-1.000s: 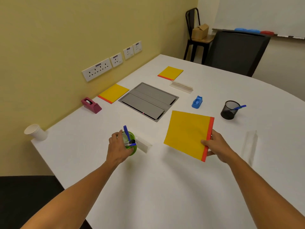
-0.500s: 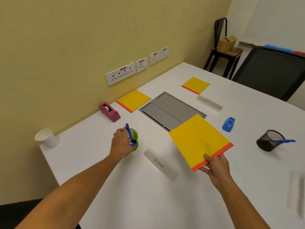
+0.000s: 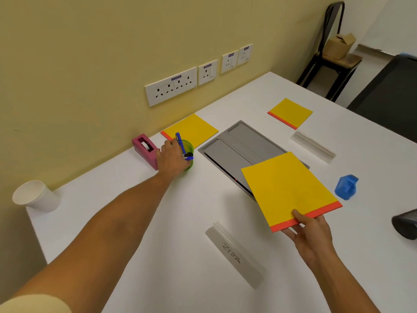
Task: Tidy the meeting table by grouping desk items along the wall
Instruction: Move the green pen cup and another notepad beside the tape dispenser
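While the clear acrylic name stand marked in pen [image 3: 234,255] lies flat on the white desk [image 3: 140,222] nearest the person, the right hand [image 3: 309,233] pinches the orange-edged yellow notepad [image 3: 286,188] by its near edge, thumb on top and fingers [image 3: 291,233] beneath, so the pad rides level above the desk's grey cable hatch [image 3: 239,145]. Farther off, the left hand [image 3: 171,157] is wrapped around the green pen cup [image 3: 188,150] with its blue pen [image 3: 180,143], just beside the magenta tape dispenser [image 3: 145,147] and a second yellow pad [image 3: 191,129] near the wall, likely to start the row there.

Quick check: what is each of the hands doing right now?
Left hand: closed around the green pen cup.
Right hand: holding the yellow notepad by its orange edge.
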The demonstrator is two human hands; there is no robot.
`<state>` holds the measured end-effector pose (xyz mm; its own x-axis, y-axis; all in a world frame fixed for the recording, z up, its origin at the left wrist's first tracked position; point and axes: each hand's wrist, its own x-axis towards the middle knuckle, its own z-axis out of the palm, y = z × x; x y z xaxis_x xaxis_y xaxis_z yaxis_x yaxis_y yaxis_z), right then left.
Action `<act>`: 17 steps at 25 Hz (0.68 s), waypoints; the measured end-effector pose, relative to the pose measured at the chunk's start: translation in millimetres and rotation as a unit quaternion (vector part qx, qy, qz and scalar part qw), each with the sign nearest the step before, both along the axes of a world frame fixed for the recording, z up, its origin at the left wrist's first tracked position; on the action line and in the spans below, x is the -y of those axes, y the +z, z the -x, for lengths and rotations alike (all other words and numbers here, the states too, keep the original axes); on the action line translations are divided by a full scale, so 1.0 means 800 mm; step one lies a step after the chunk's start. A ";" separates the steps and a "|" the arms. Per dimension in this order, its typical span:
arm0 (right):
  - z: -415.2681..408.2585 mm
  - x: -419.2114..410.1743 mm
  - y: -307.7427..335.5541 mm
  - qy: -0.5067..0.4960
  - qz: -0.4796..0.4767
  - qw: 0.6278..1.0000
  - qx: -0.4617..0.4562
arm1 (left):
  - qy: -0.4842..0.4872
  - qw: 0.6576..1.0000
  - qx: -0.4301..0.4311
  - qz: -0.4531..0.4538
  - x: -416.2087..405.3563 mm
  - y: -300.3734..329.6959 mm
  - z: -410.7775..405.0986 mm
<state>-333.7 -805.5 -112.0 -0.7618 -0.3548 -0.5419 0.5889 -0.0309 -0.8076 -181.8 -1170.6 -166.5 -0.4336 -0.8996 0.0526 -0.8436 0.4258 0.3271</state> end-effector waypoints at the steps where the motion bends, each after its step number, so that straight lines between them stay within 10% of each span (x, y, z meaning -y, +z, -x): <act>1: 0.007 0.012 -0.001 0.004 0.003 1.000 -0.001 | 0.011 1.000 0.009 -0.003 0.015 -0.005 0.005; 17: 0.007 0.168 -0.066 0.026 0.045 0.998 0.040 | 0.037 0.998 0.042 -0.008 0.141 -0.054 0.001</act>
<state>-339.1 -939.6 -164.8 -0.6963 -0.4424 -0.5652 0.6548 -0.0689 -0.7527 -182.8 -1283.3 -209.9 -0.3680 -0.9298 0.0036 -0.8976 0.3562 0.2598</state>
